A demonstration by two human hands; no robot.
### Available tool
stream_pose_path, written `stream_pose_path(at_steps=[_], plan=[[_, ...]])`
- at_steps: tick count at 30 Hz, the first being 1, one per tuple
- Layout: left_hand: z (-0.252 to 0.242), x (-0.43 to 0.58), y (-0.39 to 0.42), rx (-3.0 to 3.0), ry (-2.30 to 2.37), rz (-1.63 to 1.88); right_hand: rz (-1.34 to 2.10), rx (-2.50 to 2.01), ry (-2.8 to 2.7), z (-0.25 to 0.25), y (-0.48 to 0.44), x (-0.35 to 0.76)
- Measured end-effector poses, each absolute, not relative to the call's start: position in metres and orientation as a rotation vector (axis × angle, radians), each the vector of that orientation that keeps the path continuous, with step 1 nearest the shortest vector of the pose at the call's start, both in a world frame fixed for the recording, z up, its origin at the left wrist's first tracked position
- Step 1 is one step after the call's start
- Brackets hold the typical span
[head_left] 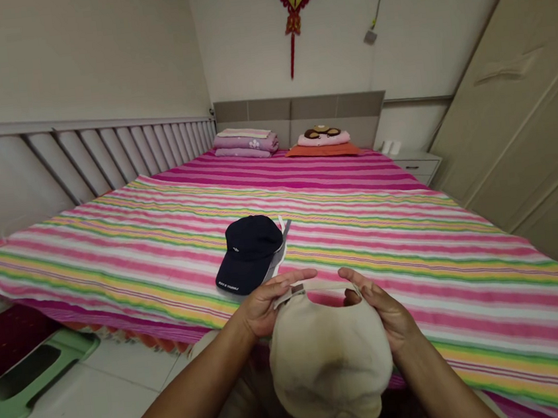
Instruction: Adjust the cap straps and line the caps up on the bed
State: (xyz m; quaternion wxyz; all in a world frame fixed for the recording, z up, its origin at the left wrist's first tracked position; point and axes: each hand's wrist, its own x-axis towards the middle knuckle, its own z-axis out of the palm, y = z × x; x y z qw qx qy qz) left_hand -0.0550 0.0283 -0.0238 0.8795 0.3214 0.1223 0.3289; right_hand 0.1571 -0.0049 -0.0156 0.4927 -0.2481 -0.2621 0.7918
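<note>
A cream baseball cap (330, 356) is held up in front of me between both hands, its back opening and strap facing the bed. My left hand (267, 303) grips the cap's left rear edge by the strap buckle, with the index finger stretched along the strap. At the other end of the strap, my right hand (386, 307) pinches the right rear edge, its index finger pointing inward. Just beyond my left hand a navy baseball cap (253, 248) lies on the bed, brim toward me, over something grey and white that it partly covers. The cream cap's brim is hidden.
The bed (138, 250) has a striped cover and a grey headboard (269, 117). Folded purple bedding (247, 144) and a pink pillow (324, 139) lie at its head. A white rail (117, 146) runs along the left. A green stool (69, 354) stands on the floor at lower left.
</note>
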Motion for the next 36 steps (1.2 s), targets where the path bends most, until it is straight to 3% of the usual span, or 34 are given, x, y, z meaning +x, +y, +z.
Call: stream_pose_path(at_steps=[13,24,36], plan=[[-0.022,-0.053,0.029,0.688,0.265,0.631,1.902,-0.618,-0.657,-0.017,-0.003,0.160],[-0.056,-0.059,0.031,0.665,0.338,0.551,1.802,-0.634,-0.696,-0.014,-0.002,0.169],[-0.047,-0.041,0.031,0.710,0.196,0.501,1.815,-0.572,-0.644,-0.016,0.005,0.178]])
